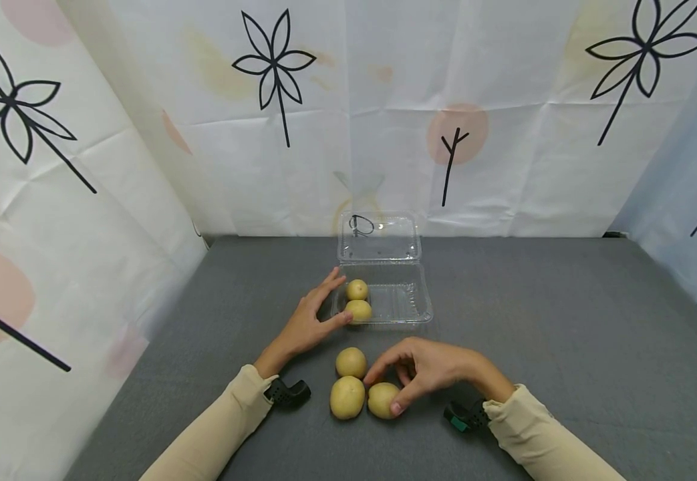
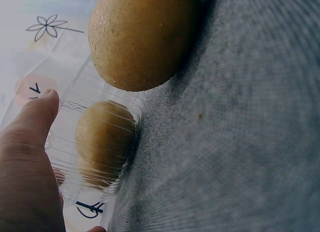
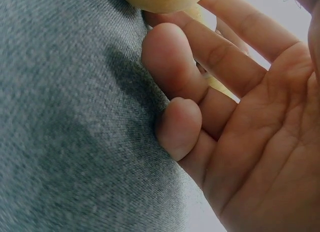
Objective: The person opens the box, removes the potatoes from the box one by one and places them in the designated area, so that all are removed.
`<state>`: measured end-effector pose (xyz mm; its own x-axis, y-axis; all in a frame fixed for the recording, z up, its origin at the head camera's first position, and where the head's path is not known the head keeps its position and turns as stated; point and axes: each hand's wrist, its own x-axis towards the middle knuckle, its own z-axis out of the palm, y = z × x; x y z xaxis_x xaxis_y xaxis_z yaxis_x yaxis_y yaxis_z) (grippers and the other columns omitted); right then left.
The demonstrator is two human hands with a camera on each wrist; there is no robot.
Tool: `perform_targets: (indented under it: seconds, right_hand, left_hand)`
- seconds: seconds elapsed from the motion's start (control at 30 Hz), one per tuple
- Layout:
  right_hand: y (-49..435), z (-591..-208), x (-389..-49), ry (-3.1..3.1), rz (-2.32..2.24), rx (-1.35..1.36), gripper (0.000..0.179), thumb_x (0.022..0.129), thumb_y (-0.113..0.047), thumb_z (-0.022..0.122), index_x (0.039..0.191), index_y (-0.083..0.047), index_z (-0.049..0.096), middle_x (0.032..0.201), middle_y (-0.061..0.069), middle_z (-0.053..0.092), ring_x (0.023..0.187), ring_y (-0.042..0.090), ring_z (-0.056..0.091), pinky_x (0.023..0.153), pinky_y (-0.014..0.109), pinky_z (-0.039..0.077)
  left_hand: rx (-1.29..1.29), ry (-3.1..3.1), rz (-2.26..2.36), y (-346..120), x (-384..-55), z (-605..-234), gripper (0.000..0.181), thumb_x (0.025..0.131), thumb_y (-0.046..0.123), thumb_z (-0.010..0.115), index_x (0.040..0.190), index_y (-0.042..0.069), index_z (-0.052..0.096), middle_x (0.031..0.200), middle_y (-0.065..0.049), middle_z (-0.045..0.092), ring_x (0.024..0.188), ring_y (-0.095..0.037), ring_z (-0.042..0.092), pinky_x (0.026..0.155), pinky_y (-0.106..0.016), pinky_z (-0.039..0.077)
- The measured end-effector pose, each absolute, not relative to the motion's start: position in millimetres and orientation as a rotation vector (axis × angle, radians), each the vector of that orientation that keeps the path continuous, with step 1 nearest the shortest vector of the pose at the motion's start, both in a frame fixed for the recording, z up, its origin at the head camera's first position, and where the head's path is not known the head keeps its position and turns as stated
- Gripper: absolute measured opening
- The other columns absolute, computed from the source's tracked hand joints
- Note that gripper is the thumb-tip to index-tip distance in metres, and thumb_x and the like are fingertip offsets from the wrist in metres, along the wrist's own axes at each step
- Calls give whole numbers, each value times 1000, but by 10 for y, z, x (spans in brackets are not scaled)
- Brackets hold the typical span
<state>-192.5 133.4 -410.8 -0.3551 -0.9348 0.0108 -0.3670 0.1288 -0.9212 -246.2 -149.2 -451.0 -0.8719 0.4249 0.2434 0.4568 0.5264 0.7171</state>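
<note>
My right hand (image 1: 435, 366) is at a yellow-brown potato (image 1: 380, 401) on the grey table, thumb on its near side and index finger on its far side. In the right wrist view the other fingers (image 3: 167, 56) curl close over the cloth, and the potato shows only at the top edge. My left hand (image 1: 307, 327) rests at the left side of a clear hinged plastic container (image 1: 399, 304), fingers fairly straight and thumb at its front left corner. Inside, along the left wall, lie two potatoes, a far one (image 1: 357, 289) and a near one (image 1: 359, 310).
Two more potatoes, one (image 1: 351, 363) behind the other (image 1: 347, 398), lie just left of the held one. The container's lid (image 1: 379, 239) stands raised at the back, near the patterned white cloth wall (image 1: 384, 153). Grey cloth covers the table (image 1: 552, 321).
</note>
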Motion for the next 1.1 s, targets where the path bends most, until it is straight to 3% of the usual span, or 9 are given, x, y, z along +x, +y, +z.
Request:
perform_targets:
  seconds: [0.47,0.77,1.0,1.1]
  right_hand:
    - [1333,-4102,-1925,1797,-1214,-1253,44,87,-14,82,128,-4,69,92,18,74,56,-1,52,50,20,48]
    - [1343,-4105,-1918,1816,-1254,-1223,42,89,-13,80,128,-2,69,116,13,75,60,-1,53,55,18,49]
    - [1342,-4068,-1903,1875,-1326,-1256,33,96,-14,72,126,0,69,81,19,70,59,-3,52,52,19,47]
    - [1357,-4044,-1908,1915,-1363,-1280,29,98,-12,68,126,-1,69,85,19,71,62,-1,56,55,23,50]
  left_hand:
    - [-798,-2702,-1301,-1502,-2461,-4511,75,98,50,62,161,22,34,173,7,14,158,-32,18,117,-77,8]
    - [-797,-2698,-1305,-1501,-2474,-4531,75,98,51,62,161,22,34,173,4,15,158,-31,18,116,-77,8]
    - [-796,-2689,-1315,-1494,-2466,-4523,74,97,49,63,161,21,35,172,7,15,158,-33,20,116,-78,8]
    - [-793,-2691,-1312,-1492,-2465,-4520,74,97,48,63,161,21,35,173,6,15,158,-33,20,116,-78,8]
